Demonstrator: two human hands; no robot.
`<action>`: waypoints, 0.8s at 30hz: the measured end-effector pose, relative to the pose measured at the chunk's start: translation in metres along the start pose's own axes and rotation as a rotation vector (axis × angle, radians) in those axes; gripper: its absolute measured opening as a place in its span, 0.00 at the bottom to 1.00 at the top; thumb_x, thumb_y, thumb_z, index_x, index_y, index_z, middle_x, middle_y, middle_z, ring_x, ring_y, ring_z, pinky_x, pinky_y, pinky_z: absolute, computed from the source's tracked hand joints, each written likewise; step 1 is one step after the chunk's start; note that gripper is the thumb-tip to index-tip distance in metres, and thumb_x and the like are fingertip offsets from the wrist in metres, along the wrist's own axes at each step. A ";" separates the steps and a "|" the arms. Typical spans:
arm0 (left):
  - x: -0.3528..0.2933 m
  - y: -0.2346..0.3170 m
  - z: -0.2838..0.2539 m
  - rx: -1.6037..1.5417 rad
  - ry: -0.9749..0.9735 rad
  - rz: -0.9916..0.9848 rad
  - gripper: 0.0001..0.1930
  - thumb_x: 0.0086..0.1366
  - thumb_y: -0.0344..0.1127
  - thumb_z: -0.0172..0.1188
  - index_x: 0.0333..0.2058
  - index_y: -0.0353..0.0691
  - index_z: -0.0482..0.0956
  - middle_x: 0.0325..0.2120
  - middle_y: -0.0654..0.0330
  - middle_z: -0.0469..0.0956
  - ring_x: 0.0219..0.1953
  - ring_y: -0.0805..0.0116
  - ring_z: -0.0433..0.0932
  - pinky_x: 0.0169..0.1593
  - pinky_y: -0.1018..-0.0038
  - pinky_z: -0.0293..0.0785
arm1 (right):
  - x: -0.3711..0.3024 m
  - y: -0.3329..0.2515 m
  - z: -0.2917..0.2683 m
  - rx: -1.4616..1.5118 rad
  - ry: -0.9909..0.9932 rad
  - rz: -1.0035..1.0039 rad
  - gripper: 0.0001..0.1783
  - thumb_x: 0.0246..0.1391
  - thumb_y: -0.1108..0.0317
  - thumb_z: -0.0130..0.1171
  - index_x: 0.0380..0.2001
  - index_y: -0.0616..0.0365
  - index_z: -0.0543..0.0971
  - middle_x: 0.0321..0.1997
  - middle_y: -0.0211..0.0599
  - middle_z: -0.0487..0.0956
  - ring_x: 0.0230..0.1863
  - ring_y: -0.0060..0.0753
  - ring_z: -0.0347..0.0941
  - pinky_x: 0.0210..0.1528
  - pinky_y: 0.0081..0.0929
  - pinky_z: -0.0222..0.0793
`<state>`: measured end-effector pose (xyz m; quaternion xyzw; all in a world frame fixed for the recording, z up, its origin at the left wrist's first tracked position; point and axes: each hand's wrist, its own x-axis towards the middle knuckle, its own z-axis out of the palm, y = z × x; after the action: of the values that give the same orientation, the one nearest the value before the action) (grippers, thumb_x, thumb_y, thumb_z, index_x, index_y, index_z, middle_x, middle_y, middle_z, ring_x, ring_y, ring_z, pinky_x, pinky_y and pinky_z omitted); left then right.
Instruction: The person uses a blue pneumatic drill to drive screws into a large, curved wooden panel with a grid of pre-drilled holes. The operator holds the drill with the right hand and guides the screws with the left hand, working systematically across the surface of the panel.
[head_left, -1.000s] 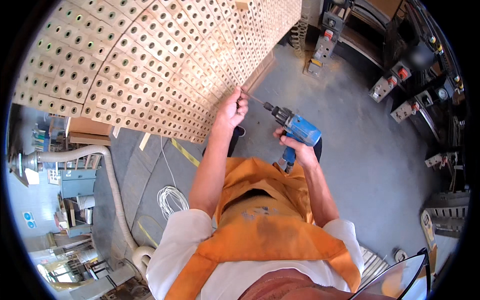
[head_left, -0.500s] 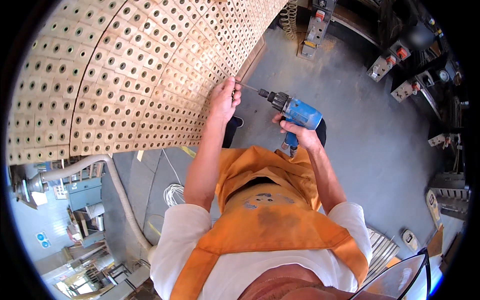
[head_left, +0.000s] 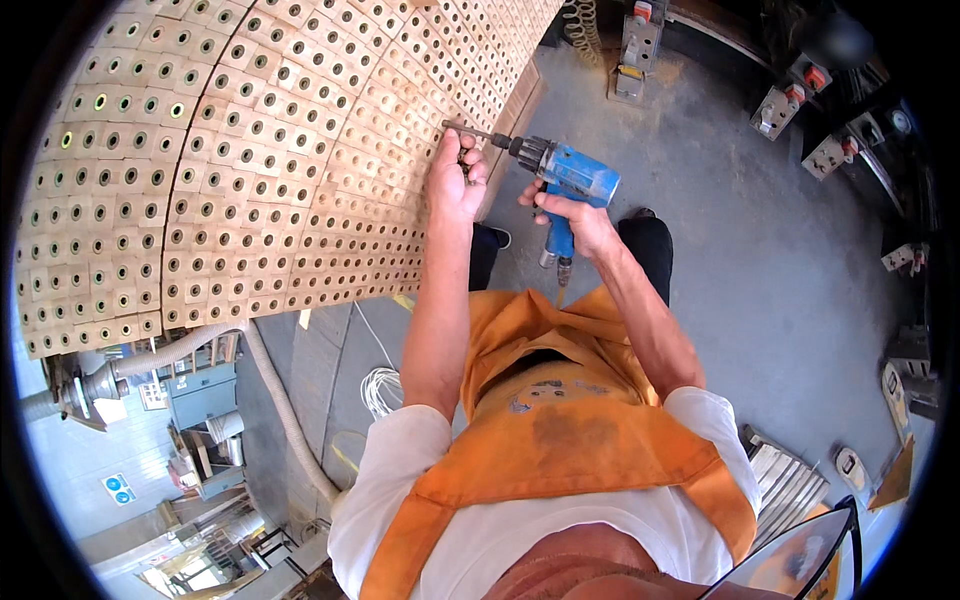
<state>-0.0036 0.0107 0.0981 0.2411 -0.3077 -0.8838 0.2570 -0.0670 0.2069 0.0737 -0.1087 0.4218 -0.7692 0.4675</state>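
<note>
My right hand (head_left: 578,218) is wrapped round the grip of a blue pistol-shaped air drill (head_left: 582,178), which points left. A long thin metal bit (head_left: 474,131) runs from its dark chuck past the fingertips of my left hand (head_left: 452,185). That hand is cupped palm up, with several small dark brassy metal pieces (head_left: 464,160) in its curled fingers. Beside it stands a large stack of pale wooden blocks (head_left: 240,185). Many holes in the blocks have dark metal rings set in them; a patch near my left hand shows bare holes. Whether the bit's tip touches a block, I cannot tell.
A coiled white cable (head_left: 380,390) lies on the grey floor, with a ribbed hose (head_left: 280,400) farther left. Machinery with metal brackets (head_left: 775,110) lines the right side. A slatted wooden stack (head_left: 785,475) stands at the lower right.
My hands and the drill have moved farther away from my body. The bit now reaches past my left fingertips. More of the small metal pieces show in that hand. The whole view has shifted slightly.
</note>
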 end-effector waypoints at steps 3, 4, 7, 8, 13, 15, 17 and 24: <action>-0.008 -0.006 -0.009 0.083 0.051 -0.066 0.14 0.71 0.42 0.49 0.49 0.42 0.70 0.27 0.67 0.68 0.24 0.79 0.65 0.21 0.84 0.60 | 0.001 -0.005 -0.002 -0.051 -0.008 -0.002 0.15 0.51 0.71 0.61 0.43 0.59 0.74 0.40 0.36 0.80 0.46 0.35 0.77 0.39 0.28 0.70; -0.013 -0.009 -0.013 0.102 0.044 -0.090 0.14 0.71 0.43 0.48 0.49 0.42 0.70 0.27 0.67 0.67 0.24 0.79 0.64 0.21 0.84 0.60 | 0.002 -0.006 -0.002 -0.056 -0.016 -0.008 0.15 0.51 0.72 0.61 0.43 0.59 0.74 0.40 0.36 0.80 0.46 0.35 0.77 0.39 0.28 0.70; -0.033 -0.020 -0.027 0.121 0.044 -0.178 0.14 0.71 0.43 0.47 0.48 0.41 0.70 0.28 0.67 0.67 0.24 0.79 0.65 0.20 0.85 0.58 | 0.003 -0.008 -0.002 -0.073 -0.029 -0.023 0.15 0.50 0.72 0.61 0.43 0.59 0.74 0.40 0.35 0.80 0.46 0.34 0.77 0.39 0.28 0.70; -0.039 -0.022 -0.032 0.158 0.030 -0.190 0.14 0.71 0.43 0.48 0.48 0.41 0.70 0.29 0.67 0.67 0.24 0.79 0.65 0.20 0.85 0.58 | 0.003 -0.006 -0.003 -0.078 -0.026 -0.028 0.15 0.51 0.72 0.61 0.43 0.59 0.75 0.40 0.35 0.80 0.46 0.34 0.77 0.39 0.28 0.70; -0.067 -0.024 -0.045 0.246 0.039 -0.240 0.12 0.69 0.39 0.52 0.46 0.41 0.72 0.28 0.67 0.69 0.24 0.80 0.66 0.20 0.86 0.60 | 0.007 -0.003 -0.003 -0.086 -0.010 -0.048 0.14 0.51 0.72 0.61 0.42 0.59 0.75 0.40 0.35 0.80 0.45 0.34 0.77 0.39 0.28 0.71; -0.070 -0.023 -0.054 0.222 0.047 -0.244 0.11 0.69 0.40 0.53 0.45 0.41 0.73 0.27 0.68 0.70 0.23 0.80 0.67 0.20 0.86 0.60 | 0.006 -0.005 -0.001 -0.093 -0.015 -0.051 0.13 0.51 0.72 0.61 0.42 0.58 0.75 0.40 0.35 0.80 0.45 0.33 0.77 0.39 0.28 0.71; -0.070 -0.022 -0.064 0.178 0.065 -0.247 0.11 0.68 0.41 0.54 0.44 0.42 0.73 0.27 0.69 0.70 0.23 0.80 0.67 0.19 0.86 0.60 | 0.005 -0.007 0.001 -0.089 -0.025 -0.047 0.13 0.51 0.71 0.61 0.42 0.58 0.75 0.40 0.35 0.80 0.45 0.33 0.77 0.39 0.28 0.71; -0.061 -0.013 -0.050 0.078 0.023 -0.189 0.11 0.70 0.41 0.50 0.45 0.42 0.72 0.29 0.68 0.72 0.26 0.80 0.69 0.20 0.85 0.62 | 0.003 -0.005 0.000 -0.038 -0.040 -0.054 0.15 0.51 0.70 0.62 0.43 0.59 0.75 0.40 0.36 0.80 0.46 0.33 0.77 0.40 0.27 0.71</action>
<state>0.0677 0.0355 0.0713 0.2891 -0.3149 -0.8886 0.1664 -0.0716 0.2053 0.0768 -0.1443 0.4236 -0.7712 0.4529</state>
